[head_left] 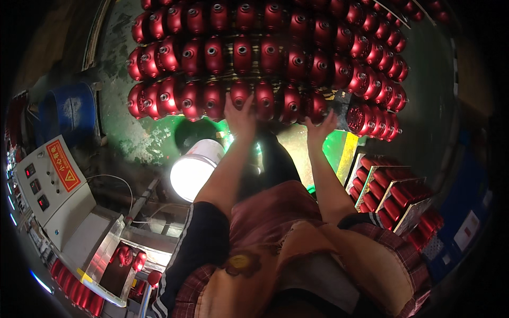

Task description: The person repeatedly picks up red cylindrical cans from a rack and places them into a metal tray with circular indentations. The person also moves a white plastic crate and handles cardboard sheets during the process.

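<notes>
Touching left grip [241,119]: red cylinder [240,91].

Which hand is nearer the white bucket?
Left. The left hand is beyond and to the right of the white bucket; the right hand is farther to its right.

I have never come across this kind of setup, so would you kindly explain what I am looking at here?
There is no robot here: a person works with bare hands. The single picture comes from a wide fisheye camera worn on the head, looking down, so straight edges bend near the rim.

Ahead are rows of red canisters; what supports them is mostly hidden. The left hand reaches around one in the nearest row, and the right hand is at another, fingers spread. I cannot tell whether either is gripped.

A white bucket stands to the left, with a grey control box further left.
</notes>
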A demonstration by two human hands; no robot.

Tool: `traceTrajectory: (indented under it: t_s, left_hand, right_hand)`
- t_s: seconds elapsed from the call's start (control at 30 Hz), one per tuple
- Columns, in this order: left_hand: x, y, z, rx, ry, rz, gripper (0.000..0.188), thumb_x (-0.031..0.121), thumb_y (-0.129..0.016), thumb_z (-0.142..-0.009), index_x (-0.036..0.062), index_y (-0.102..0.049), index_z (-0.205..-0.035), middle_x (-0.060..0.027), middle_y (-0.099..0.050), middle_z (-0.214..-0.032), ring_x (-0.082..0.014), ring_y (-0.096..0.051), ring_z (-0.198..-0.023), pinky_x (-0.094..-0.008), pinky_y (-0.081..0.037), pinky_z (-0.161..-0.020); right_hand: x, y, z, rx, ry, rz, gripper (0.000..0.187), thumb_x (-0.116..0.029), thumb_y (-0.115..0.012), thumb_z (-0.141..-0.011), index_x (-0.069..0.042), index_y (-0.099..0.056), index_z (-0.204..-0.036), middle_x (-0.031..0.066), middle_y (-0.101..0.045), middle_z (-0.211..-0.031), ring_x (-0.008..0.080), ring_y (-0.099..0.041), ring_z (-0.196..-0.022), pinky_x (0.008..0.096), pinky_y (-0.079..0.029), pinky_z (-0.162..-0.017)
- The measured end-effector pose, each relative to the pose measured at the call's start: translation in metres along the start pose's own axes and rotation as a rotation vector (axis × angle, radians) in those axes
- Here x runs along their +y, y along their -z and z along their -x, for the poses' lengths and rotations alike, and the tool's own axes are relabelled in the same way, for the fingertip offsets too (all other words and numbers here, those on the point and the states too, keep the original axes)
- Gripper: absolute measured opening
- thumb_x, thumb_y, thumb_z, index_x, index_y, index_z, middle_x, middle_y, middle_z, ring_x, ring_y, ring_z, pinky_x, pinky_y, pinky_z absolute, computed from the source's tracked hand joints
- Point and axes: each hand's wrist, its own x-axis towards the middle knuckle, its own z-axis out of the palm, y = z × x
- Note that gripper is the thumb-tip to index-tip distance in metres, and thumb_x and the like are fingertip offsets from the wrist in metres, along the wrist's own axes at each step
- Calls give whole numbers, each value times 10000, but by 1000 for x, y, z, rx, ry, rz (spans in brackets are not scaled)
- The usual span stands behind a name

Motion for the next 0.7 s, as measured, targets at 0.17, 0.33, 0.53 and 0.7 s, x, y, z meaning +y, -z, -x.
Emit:
traceTrajectory:
  t_s: [0.17, 0.33, 0.53, 0.7]
  left_hand:
    - [9, -20, 4, 18, 40, 17, 654, 16, -729, -725, 317, -590, -1288, -256, -265, -1507, -448, -388, -1296, -471, -384, -1039]
    - [17, -33, 11, 39, 124, 16, 617, 11, -713, -688, 311, -630, -1222, -229, -299, -1501, -420, -422, -1278, -452, -406, -1014]
    - [27, 24, 47, 50, 117, 100, 599, 19, -683, -712, 282, -630, -1247, -206, -321, -1494, -406, -411, -1298, -426, -392, -1047]
    - [25, 133, 125, 119, 343, 497, 613, 21, -698, -735, 120, -572, -1326, -148, -427, -1427, -312, -462, -1279, -393, -385, -1059]
  right_hand:
    - [23, -23, -2, -63, -163, -103, 931, -158, -827, -688, 40, -304, -1432, 281, -417, -1366, 431, -396, -1287, 466, -356, -1072]
    - [48, -28, -7, 21, -202, -118, 869, -131, -822, -695, 40, -341, -1398, 260, -460, -1298, 417, -456, -1217, 447, -370, -1054]
    - [85, 50, -37, -123, -192, -466, 750, -123, -814, -760, 7, -387, -1363, 153, -480, -1312, 248, -484, -1178, 358, -365, -1053]
    - [42, 136, -73, -491, -479, -862, 771, -159, -712, -865, 14, -274, -1476, 137, -443, -1395, 222, -483, -1232, 352, -380, -1055]
